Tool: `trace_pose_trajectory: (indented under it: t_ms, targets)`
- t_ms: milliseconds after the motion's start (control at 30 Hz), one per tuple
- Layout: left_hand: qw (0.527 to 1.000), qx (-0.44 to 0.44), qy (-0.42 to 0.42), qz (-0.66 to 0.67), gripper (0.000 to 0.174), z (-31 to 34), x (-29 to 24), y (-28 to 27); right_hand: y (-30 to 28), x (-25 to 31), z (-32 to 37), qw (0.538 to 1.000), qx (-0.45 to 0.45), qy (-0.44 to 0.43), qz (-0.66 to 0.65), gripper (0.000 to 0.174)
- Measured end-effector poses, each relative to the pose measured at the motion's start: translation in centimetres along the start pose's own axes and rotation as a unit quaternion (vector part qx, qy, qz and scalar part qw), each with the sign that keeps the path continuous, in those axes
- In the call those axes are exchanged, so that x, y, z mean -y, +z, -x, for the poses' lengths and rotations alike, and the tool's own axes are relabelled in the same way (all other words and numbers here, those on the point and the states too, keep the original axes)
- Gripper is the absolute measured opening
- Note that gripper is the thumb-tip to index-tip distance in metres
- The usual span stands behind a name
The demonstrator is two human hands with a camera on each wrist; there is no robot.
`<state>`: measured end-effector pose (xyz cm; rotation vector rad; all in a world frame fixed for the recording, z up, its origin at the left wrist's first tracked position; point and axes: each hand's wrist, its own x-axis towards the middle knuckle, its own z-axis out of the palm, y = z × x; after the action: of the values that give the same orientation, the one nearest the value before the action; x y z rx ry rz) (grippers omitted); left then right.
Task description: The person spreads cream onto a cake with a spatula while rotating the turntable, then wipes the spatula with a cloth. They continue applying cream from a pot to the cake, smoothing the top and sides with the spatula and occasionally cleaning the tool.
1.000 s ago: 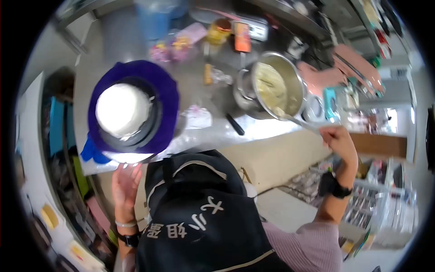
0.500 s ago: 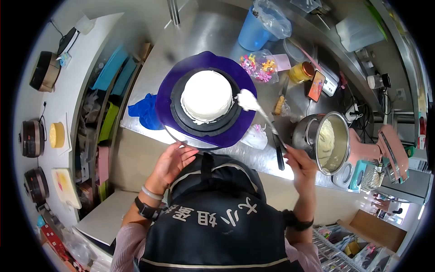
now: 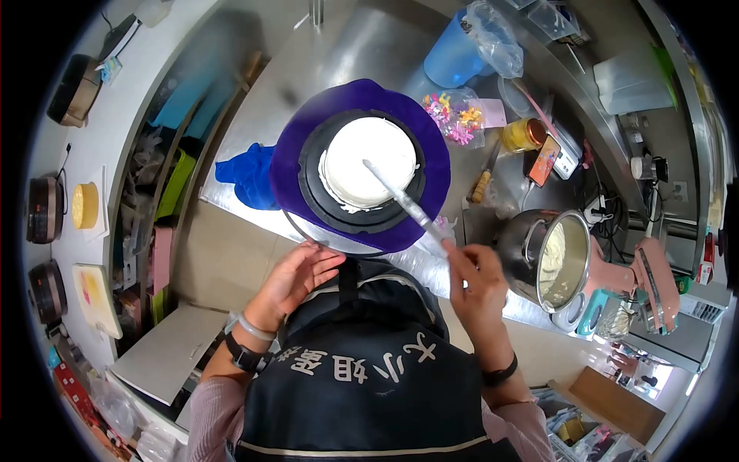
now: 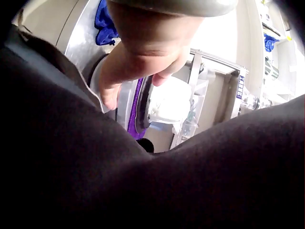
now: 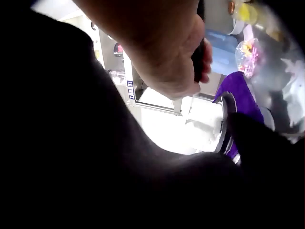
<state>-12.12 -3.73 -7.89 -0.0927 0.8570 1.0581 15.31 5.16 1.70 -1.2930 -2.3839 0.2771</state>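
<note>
A white cake is being supported on a dark disc and purple sheet over the steel surface. A spatula is being gripped by the curled right hand, its tip being held over the cake. The left hand, fingers loosely extended, is being held at the turntable rim. Cream is being contained in a steel bowl by a pink mixer; across the room, a white surface is being occupied by a yellow block.

Black fabric apron with beige trim: white Chinese characters, running right to left in head view, read 大小姐蛋; a fifth, partly hidden, illegible. Small blue rectangular label on silver metal frame: white characters, too small to read.
</note>
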Motion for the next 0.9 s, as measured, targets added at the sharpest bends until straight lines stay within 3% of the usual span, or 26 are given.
trace_pose_trajectory:
  t_ms: [33,67,167,233,333,467,533,600,700,800,900]
  targets:
    - [1.000,0.000,-0.001,0.003,0.022,0.0,0.0,-0.1,-0.2,-0.6,-0.5,0.993,-0.052,-0.043,0.093,0.036]
    - [1.000,-0.002,0.007,0.010,0.023,0.0,-0.1,-0.2,-0.3,-0.9,-0.9,0.987,-0.080,-0.032,0.138,0.035]
    - [0.999,-0.015,0.031,0.007,0.024,0.5,-0.7,0.2,-0.6,-0.8,-0.9,0.993,-0.060,-0.017,0.101,0.034]
    - [0.998,-0.029,0.053,0.005,0.022,0.4,-0.2,0.0,-0.3,0.2,-0.2,0.994,0.037,0.063,-0.076,0.034]
    - [1.000,-0.005,0.028,-0.003,0.022,0.2,0.1,0.2,0.1,1.1,-0.7,1.000,-0.006,-0.030,0.002,0.033]
    - [0.999,0.000,0.040,0.024,0.023,0.5,0.1,-0.5,-0.5,0.0,-1.3,0.990,-0.074,-0.012,0.116,0.032]
    - [0.997,-0.017,0.067,0.033,0.021,0.4,-0.2,-0.9,-0.6,0.0,-0.8,0.998,0.011,0.058,-0.026,0.031]
    - [0.998,0.004,0.058,0.034,0.020,0.3,0.4,-0.8,-0.1,1.7,-0.8,0.994,0.042,0.055,-0.080,0.031]
    - [1.000,0.009,-0.006,0.005,0.020,0.4,0.7,0.4,-0.2,2.4,-1.6,1.000,0.017,-0.008,0.001,0.031]
    - [0.998,-0.005,0.044,0.034,0.024,0.6,0.5,-0.7,-0.8,1.3,-1.6,0.991,-0.061,0.011,0.118,0.033]
    - [0.999,-0.003,0.037,0.012,0.027,0.5,0.4,-0.2,0.1,1.9,-0.8,0.991,0.033,0.102,-0.082,0.036]
